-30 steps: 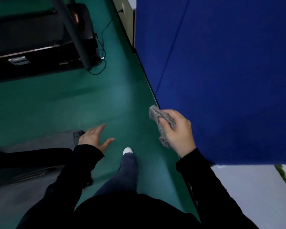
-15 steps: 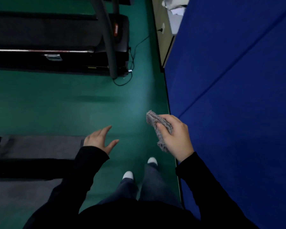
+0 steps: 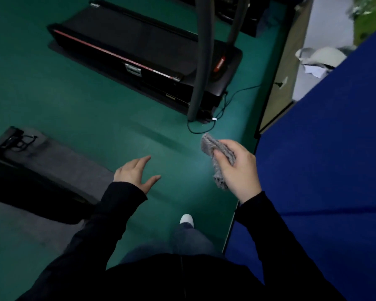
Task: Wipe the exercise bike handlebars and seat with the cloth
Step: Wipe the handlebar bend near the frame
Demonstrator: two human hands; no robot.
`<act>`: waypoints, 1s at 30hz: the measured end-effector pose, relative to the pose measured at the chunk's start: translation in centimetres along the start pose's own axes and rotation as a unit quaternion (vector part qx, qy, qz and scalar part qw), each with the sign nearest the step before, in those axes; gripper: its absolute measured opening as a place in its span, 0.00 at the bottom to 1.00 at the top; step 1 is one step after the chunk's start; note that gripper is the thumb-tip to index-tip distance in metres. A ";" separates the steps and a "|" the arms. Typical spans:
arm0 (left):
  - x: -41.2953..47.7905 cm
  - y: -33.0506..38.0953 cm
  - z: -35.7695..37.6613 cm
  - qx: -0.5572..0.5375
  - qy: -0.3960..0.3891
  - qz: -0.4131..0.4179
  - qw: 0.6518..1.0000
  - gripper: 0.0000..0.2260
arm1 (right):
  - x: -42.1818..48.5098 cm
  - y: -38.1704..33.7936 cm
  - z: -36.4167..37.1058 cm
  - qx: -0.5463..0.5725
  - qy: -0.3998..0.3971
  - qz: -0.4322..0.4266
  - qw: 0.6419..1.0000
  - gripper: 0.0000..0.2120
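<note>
- Your right hand (image 3: 239, 170): on the near side of the treadmill (image 3: 139, 46), just short of its front post. Fingers and thumb are curled round the grey cloth (image 3: 208, 144), which is bunched, with ends showing above and below the grip.
- Your left hand (image 3: 132, 172): also nearer than the treadmill. Fingers are spread and hold nothing.
- Blue panel (image 3: 323, 170): right of the treadmill.

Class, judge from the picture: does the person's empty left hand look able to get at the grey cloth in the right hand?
Probably yes. The left hand is open and holds nothing, nothing stands between the hands, and an end of the cloth sticks out of the right hand.
</note>
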State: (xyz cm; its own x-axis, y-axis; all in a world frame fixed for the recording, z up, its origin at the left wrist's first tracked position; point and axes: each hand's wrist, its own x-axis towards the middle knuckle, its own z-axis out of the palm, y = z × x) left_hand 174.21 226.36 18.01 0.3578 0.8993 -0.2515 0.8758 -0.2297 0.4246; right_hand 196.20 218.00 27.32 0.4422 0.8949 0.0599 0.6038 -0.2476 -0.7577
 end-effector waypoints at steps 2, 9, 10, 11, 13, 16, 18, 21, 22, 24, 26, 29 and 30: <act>1.0 1.2 0.0 -0.011 0.023 -0.016 1.000 0.29 | 2.4 1.0 -0.5 -0.001 -0.022 -0.004 1.000 0.10; 3.2 0.8 -1.0 -0.027 0.057 -0.107 0.992 0.32 | 9.5 1.3 1.8 0.009 -0.100 -0.057 0.993 0.09; 3.6 0.5 -1.4 -0.033 0.064 -0.124 0.990 0.32 | 10.5 1.1 2.4 0.008 -0.112 -0.069 0.991 0.08; 4.0 0.0 -1.8 -0.035 0.069 -0.138 0.987 0.32 | 11.5 0.8 3.1 0.005 -0.125 -0.080 0.989 0.09; 5.1 -0.9 -2.5 -0.039 0.078 -0.160 0.983 0.32 | 13.7 0.0 4.5 0.001 -0.144 -0.098 0.985 0.09; 7.5 -2.6 -3.4 -0.043 0.083 -0.181 0.979 0.32 | 17.3 -1.7 6.7 0.003 -0.160 -0.121 0.980 0.09; 9.8 -3.8 -4.4 -0.048 0.085 -0.190 0.977 0.31 | 19.8 -3.1 8.2 0.005 -0.172 -0.131 0.976 0.09; 13.2 -5.6 -6.4 -0.059 0.097 -0.203 0.973 0.31 | 23.5 -5.8 10.5 0.005 -0.195 -0.152 0.969 0.09; 14.1 -6.1 -7.2 -0.061 0.100 -0.204 0.972 0.31 | 24.6 -6.7 11.2 0.005 -0.201 -0.159 0.967 0.09; 15.8 -7.1 -8.6 -0.064 0.113 -0.202 0.971 0.31 | 26.6 -8.3 12.6 0.010 -0.204 -0.175 0.963 0.08; 17.1 -8.1 -10.1 -0.062 0.124 -0.203 0.969 0.31 | 28.2 -9.6 14.1 0.009 -0.207 -0.185 0.961 0.08; 18.0 -9.8 -11.7 -0.070 0.142 -0.227 0.961 0.31 | 29.9 -11.6 16.4 0.005 -0.237 -0.193 0.952 0.08; 18.0 -10.4 -12.0 -0.077 0.148 -0.239 0.957 0.31 | 30.3 -12.2 17.2 0.005 -0.252 -0.198 0.947 0.08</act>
State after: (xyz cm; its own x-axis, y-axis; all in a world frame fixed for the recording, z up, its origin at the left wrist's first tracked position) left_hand 167.66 249.39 19.54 -0.1983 0.9593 -0.2012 0.8505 0.2704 0.4512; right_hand 190.78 254.56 27.19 -0.1921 0.9811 0.0252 0.6481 0.1461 -0.7474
